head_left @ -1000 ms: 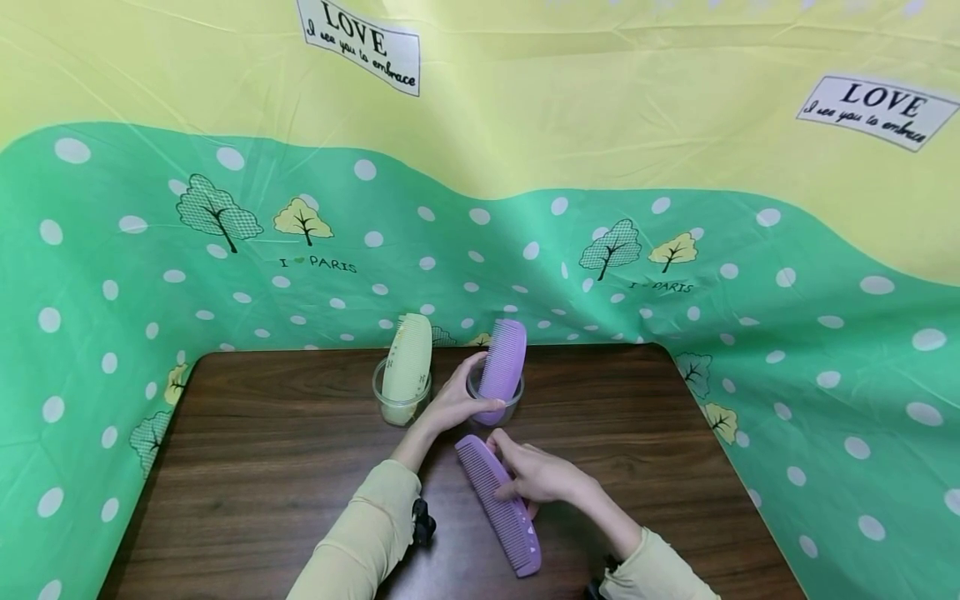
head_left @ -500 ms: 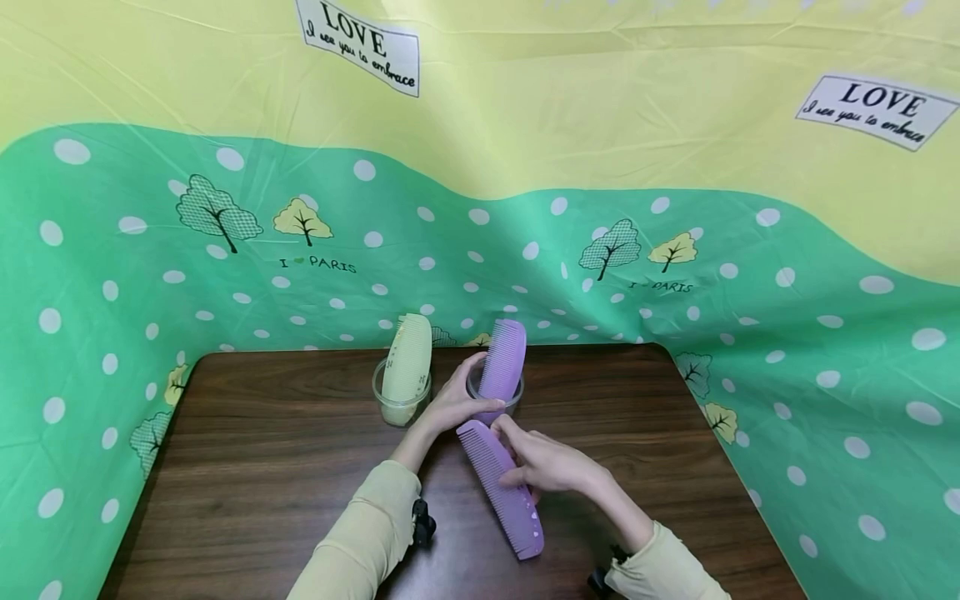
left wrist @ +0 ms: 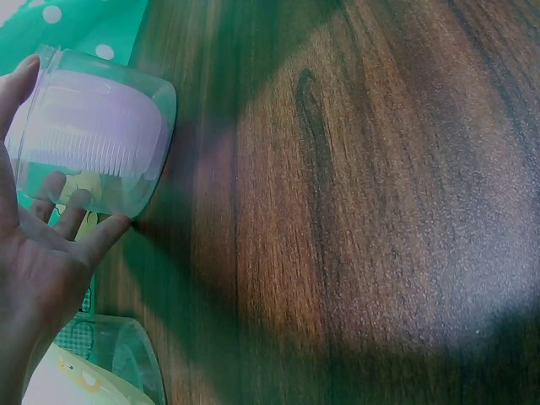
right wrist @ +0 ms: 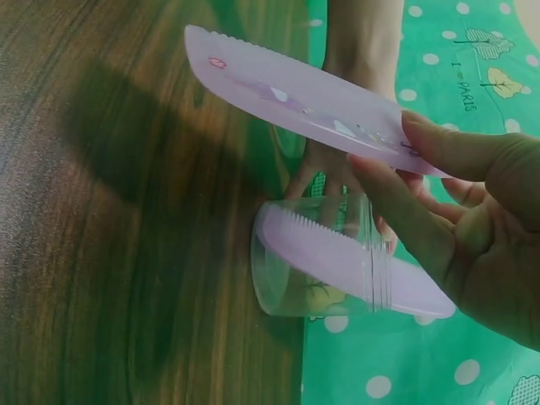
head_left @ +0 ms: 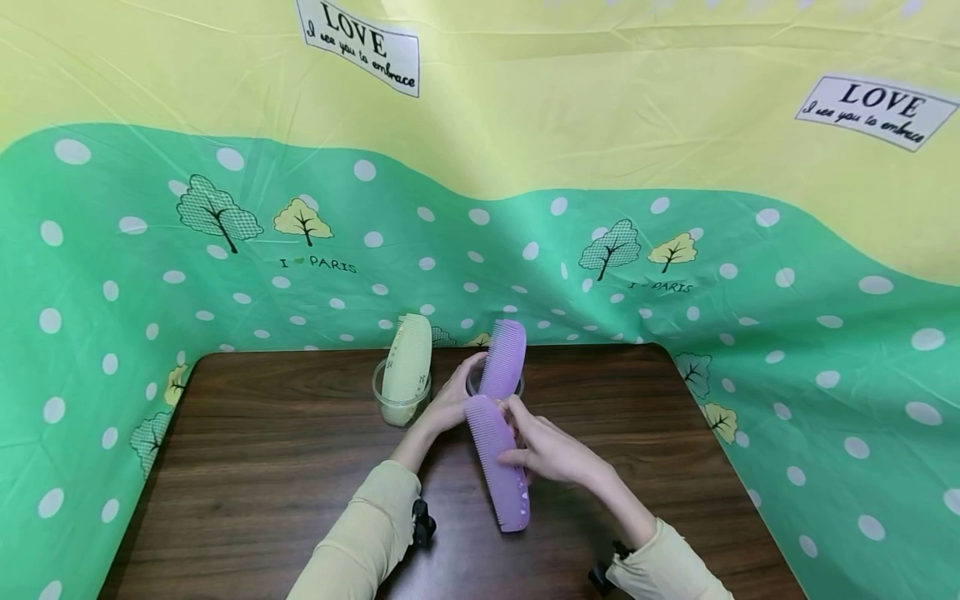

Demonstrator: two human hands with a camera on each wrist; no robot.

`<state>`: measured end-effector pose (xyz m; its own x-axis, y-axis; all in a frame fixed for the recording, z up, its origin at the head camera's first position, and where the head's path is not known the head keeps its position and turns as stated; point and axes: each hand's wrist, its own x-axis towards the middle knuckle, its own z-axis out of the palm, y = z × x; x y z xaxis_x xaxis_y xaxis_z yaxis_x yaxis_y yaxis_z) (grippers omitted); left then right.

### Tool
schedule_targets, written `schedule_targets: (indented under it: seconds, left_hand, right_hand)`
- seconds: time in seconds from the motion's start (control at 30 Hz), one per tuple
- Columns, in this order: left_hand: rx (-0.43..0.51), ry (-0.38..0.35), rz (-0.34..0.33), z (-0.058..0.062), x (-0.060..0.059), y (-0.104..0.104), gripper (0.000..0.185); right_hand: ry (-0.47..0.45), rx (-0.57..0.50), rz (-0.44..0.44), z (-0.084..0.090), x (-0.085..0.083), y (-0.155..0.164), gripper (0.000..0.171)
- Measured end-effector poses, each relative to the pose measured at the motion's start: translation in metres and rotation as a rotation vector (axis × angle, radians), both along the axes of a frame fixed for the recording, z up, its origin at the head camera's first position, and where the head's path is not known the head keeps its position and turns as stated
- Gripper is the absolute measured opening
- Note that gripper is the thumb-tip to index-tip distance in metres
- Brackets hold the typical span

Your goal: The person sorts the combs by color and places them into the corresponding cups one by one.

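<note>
My left hand [head_left: 448,406] grips a clear plastic cup [right wrist: 283,283] around its side. A purple comb [head_left: 506,357] stands in that cup, leaning, its upper half above the rim. My right hand [head_left: 555,450] pinches a second purple comb [head_left: 497,467] between thumb and fingers, off the table. This comb's top end overlaps the cup's front in the head view, and small printed shapes show near its lower end. In the right wrist view the held comb [right wrist: 295,97] is beside the cup, outside it.
Left of the gripped cup stands another clear cup [head_left: 385,404] holding a pale green comb [head_left: 408,362]. Both cups are near the back edge of the dark wooden table [head_left: 285,475]. A green and yellow printed cloth [head_left: 465,167] hangs behind and at the sides.
My right hand has lifted the second purple comb up and toward the cup, turning it more upright. The left hand, the cup and the comb in it stay put.
</note>
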<state>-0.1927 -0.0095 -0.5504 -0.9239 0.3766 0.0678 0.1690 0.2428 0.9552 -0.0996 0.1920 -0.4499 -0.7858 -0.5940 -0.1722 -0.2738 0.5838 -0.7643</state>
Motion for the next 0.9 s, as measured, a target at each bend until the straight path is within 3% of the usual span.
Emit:
schedule_targets:
  seconds: [0.2, 0.43, 0.7, 0.9]
  left_hand:
    - [0.011, 0.004, -0.010, 0.000, 0.001, -0.001, 0.081]
    - [-0.004, -0.023, 0.004, 0.001, 0.001, 0.001, 0.083]
    - [-0.036, -0.042, 0.029, 0.000, 0.000, 0.003, 0.092]
    - [-0.007, -0.024, 0.013, 0.001, 0.000, 0.001, 0.090]
  right_hand:
    - [-0.001, -0.050, -0.016, 0.003, -0.004, 0.001, 0.047]
    - [0.100, -0.097, -0.019, 0.005, -0.007, 0.002, 0.047]
    - [0.062, -0.178, -0.119, 0.010, -0.011, 0.001, 0.050]
    - [0.112, -0.190, -0.157, 0.016, -0.014, 0.000, 0.052]
